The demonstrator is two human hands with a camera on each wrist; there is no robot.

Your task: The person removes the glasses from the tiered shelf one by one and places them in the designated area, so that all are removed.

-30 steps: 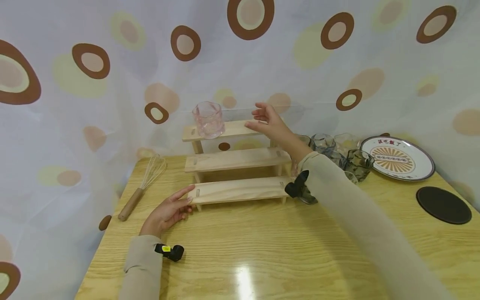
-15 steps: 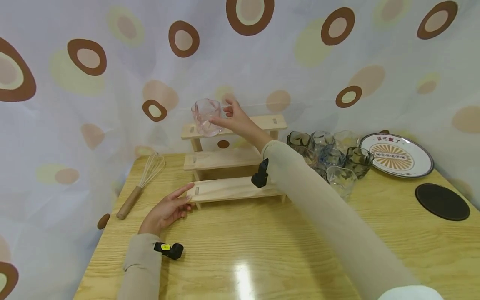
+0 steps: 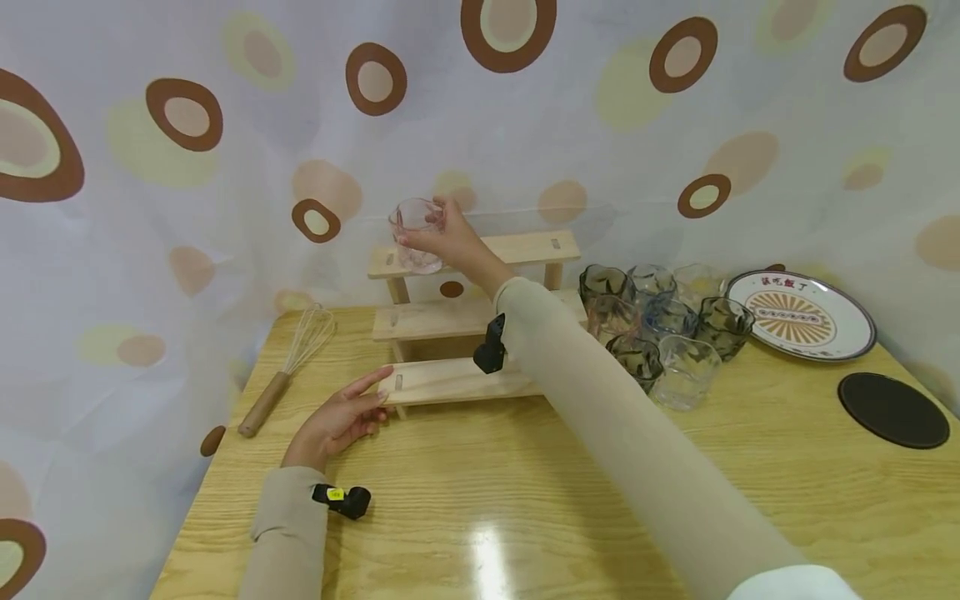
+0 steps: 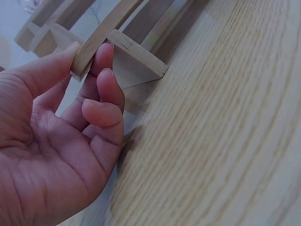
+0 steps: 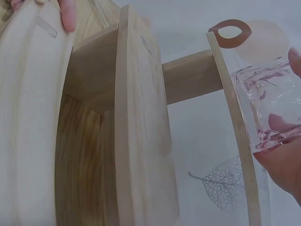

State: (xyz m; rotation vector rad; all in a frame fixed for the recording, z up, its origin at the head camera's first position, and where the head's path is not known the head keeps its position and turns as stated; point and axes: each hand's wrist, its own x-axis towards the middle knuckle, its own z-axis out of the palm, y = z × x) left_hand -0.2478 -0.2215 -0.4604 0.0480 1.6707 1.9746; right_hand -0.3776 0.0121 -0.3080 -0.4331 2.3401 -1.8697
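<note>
A three-tier wooden shelf rack [image 3: 442,380] stands on the table against the curtain. My left hand [image 3: 336,427] pinches the left end of its lowest board between thumb and fingers; the left wrist view shows the thumb on top of the board [image 4: 104,35] and the fingertips below. On the top tier's left end sits a pink faceted glass [image 3: 407,218], upright. My right hand [image 3: 454,243] grips this glass from the right, thumb in front and fingers behind. In the right wrist view the glass [image 5: 261,96] is at the top board, with only part of the hand visible.
Right of the rack stand several clear, grey, blue and pink glasses [image 3: 686,375], close together. Beyond them are a white patterned plate [image 3: 843,321] and a black round mat [image 3: 892,410]. A whisk [image 3: 266,404] lies to the left. The curtain [image 3: 525,142] hangs behind.
My right hand has moved left along the top tier, from its right part to the pink glass, and has closed round it. The left hand has stayed on the lowest board.
</note>
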